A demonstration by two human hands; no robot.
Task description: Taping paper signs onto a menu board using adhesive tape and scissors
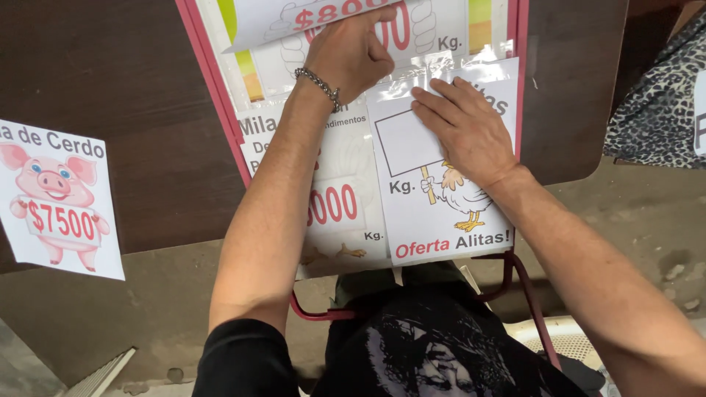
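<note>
The single head camera looks steeply down, close over the dark table [132,88], its far edge at top.

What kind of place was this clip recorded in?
Probably a butcher's or poultry stall's work area. The hands, left hand and right hand, press printed price signs: a chicken sign on a red-framed board, and a pig sign on the dark wooden table.

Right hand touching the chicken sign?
Touching. Head view: right hand lies flat on the chicken sign, fingers pressed on its upper part.
</note>
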